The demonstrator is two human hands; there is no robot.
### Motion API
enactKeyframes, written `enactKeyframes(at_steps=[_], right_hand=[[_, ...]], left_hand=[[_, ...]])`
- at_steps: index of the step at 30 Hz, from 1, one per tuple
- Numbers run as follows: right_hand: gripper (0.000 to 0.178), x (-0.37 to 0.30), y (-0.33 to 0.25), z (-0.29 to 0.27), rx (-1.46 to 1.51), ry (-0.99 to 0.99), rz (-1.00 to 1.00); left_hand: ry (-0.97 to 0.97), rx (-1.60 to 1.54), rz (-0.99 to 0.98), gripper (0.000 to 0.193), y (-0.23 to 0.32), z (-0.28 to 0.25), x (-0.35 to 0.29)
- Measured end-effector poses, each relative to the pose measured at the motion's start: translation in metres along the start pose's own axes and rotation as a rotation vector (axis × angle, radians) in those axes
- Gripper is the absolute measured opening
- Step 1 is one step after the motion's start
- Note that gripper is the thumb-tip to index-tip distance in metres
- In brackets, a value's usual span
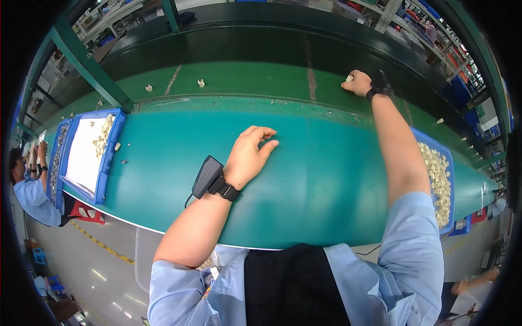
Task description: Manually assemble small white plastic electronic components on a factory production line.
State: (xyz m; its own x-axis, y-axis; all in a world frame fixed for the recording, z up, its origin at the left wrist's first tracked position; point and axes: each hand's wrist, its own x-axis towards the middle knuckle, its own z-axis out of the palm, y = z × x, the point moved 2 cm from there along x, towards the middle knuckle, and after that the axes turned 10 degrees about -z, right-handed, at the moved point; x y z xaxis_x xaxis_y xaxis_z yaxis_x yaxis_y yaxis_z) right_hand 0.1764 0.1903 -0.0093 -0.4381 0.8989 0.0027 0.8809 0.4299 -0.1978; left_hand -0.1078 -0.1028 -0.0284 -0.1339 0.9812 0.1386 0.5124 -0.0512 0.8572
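My right hand [361, 85] reaches to the far green belt [255, 81] with its fingers closed on a small cream plastic fitting [349, 79]. Part of that fitting shows between thumb and fingers. Over the middle of the teal work surface [304, 185] is my left hand [249, 155], with nothing in it. Its fingers are loosely bent, and the thumb stands apart from them. Two more cream fittings, one left [149, 87] and one nearer the middle [201, 83], stand on the belt to the left.
On the right, beside my forearm, a blue bin [451, 185] holds many cream fittings. A blue tray [103, 182] at left carries a white sheet and several fittings; a narrower bin of dark small parts adjoins it. A green post [87, 65] rises nearby. Another person [35, 190] works far left.
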Motion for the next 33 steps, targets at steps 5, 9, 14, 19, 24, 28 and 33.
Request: enactKeyframes(at_steps=[5, 9, 14, 19, 24, 28, 33], right_hand=[[0.064, -0.041, -0.023, -0.047, 0.003, 0.188, -0.080], [0.047, -0.106, -0.027, -0.082, 0.121, 0.163, -0.252], [0.031, -0.210, -0.069, -0.100, 0.380, 0.127, -0.178], [0.028, -0.297, -0.093, -0.099, 0.343, 0.181, -0.195], [0.027, -0.362, -0.090, -0.096, 0.430, 0.248, -0.097], [0.028, -0.392, -0.060, -0.092, 0.319, 0.393, 0.004], [0.030, -0.399, 0.017, -0.075, 0.151, 0.368, 0.277]], left_hand=[[0.010, -0.051, -0.053, 0.021, -0.006, 0.002, 0.000], [-0.062, -0.064, -0.167, 0.024, -0.009, -0.007, 0.017], [0.528, 0.350, 0.015, 0.043, -0.042, -0.063, 0.090], [0.722, 0.644, -0.236, 0.051, -0.069, -0.096, 0.132], [0.336, 0.567, -0.372, 0.047, -0.085, -0.089, 0.152], [0.383, 0.259, -0.157, 0.038, -0.084, -0.071, 0.147], [0.059, -0.192, -0.058, 0.028, -0.022, -0.034, 0.086]])
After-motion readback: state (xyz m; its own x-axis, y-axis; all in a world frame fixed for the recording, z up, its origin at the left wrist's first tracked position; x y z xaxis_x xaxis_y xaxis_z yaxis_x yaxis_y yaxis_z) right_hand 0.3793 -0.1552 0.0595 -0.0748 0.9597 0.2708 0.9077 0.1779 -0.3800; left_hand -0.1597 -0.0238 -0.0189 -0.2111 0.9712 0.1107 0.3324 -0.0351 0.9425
